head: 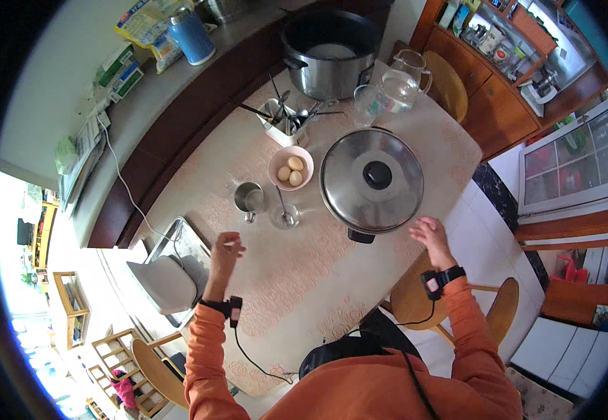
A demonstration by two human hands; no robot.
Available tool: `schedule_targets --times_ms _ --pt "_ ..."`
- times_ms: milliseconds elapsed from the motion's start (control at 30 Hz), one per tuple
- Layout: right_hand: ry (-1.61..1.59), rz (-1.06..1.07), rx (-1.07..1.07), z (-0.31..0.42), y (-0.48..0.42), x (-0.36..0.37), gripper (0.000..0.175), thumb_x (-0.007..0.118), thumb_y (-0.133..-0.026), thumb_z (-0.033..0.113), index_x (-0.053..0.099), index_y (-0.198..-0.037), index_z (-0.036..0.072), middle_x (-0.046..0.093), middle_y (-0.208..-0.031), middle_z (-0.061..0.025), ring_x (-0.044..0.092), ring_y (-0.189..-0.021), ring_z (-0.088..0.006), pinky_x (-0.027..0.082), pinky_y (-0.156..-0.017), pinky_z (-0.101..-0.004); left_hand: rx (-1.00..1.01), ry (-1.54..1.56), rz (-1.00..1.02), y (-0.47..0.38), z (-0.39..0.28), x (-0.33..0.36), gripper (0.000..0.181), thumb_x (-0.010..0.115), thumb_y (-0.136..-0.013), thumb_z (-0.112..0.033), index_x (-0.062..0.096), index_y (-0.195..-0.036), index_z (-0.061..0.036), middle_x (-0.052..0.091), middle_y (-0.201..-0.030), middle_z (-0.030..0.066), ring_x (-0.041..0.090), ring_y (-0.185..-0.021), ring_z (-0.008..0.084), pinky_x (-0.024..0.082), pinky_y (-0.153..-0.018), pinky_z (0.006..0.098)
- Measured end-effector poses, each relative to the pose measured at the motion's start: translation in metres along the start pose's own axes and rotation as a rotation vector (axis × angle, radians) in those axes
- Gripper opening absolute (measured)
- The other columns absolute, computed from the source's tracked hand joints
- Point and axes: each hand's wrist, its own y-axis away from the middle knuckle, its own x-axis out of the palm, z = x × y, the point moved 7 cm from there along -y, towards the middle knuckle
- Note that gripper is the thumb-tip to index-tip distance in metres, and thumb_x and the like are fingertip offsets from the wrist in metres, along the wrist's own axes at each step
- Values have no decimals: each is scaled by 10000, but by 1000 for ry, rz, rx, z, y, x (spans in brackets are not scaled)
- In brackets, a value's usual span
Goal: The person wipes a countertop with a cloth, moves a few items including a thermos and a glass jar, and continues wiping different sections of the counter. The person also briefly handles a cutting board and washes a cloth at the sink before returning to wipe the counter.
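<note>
My left hand [226, 253] hovers over the left part of the table with loosely bent fingers, holding nothing. Ahead of it are a steel mug [249, 197] and a clear glass [289, 222] with a spoon [281, 200] in it. Behind these stands a pink bowl [274, 179] of pale eggs [295, 164]. Close to the lower right rim of a round steel lid [346, 184] is my right hand [431, 236], empty, fingers apart. The lid has a black knob [377, 175]; a black handle [360, 235] juts from beneath it. Whatever lies under the lid is hidden.
A large steel cooker [325, 79] without a lid stands at the back. Beside it are a glass pitcher [399, 89], a clear cup [365, 102] and a white utensil holder [287, 137]. A metal tray [191, 239] lies left, chairs [414, 294] flank the table.
</note>
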Motion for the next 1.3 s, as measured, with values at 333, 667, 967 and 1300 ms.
schedule_targets --times_ms 333,667,967,1300 --pt "157 0 -129 91 -26 -27 334 612 -982 164 500 -1262 20 599 -1180 -110 672 -1008 -254 575 -827 -361 56 -92 183 81 -44 48 239 600 -991 -128 589 -1182 15 691 -1060 104 733 -832 202 567 -672 299" --pt "193 21 -58 92 -11 -10 348 634 -981 176 514 -1268 18 571 -1183 -113 669 -1008 -255 588 -814 -378 134 -21 27 95 -77 -9 211 565 -1019 -130 575 -1183 3 668 -1096 90 720 -856 178 554 -724 285" --pt "235 49 -8 53 -4 -32 337 619 -987 178 497 -1253 11 587 -1173 -126 671 -959 -246 582 -754 -370 248 163 -32 68 -128 -90 265 578 -1015 -129 560 -1241 7 656 -1101 104 716 -850 195 547 -705 280" --pt "347 -18 67 20 3 -76 409 587 -1001 229 484 -1317 -9 606 -1197 -142 667 -1033 -285 571 -825 -398 439 124 -59 26 -318 -206 543 564 -1013 -409 474 -1417 -58 615 -1285 118 686 -1031 219 535 -866 330"
